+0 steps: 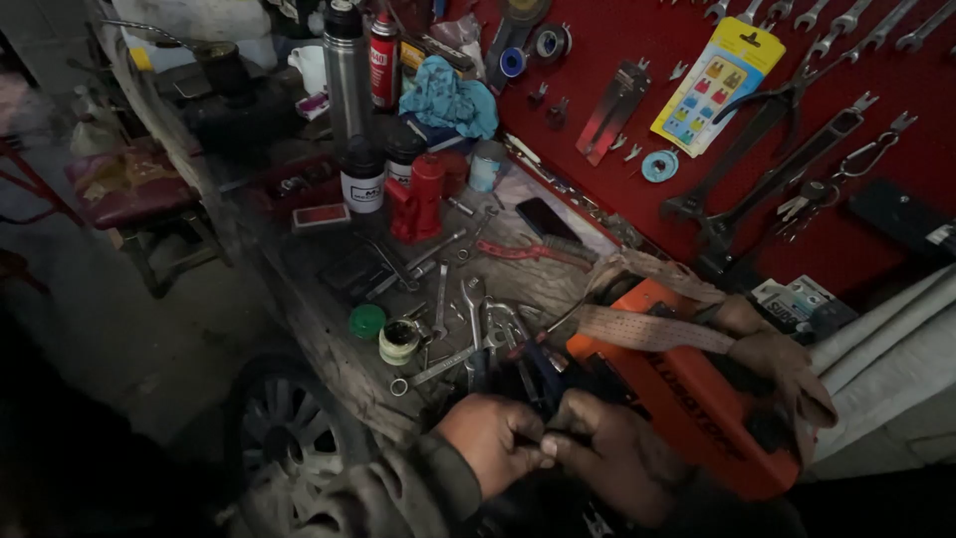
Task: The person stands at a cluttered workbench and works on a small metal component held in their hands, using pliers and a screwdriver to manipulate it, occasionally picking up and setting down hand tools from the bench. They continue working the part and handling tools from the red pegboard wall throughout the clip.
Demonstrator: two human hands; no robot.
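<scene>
Cluttered workbench (329, 329); hands meet beside orange case (687, 399).

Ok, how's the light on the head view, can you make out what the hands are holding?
Head view: red pegboard is well lit; lower frame falls into deep shadow. Left hand and right hand are dim and soft; the small dark thing between them cannot be made out.

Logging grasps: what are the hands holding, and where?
Left hand and right hand meet on something small and dark at the fingertips; what it is, and the hold, cannot be told.

Bare hands, grimy grey-brown left sleeve (418, 488), frayed cuff
</scene>
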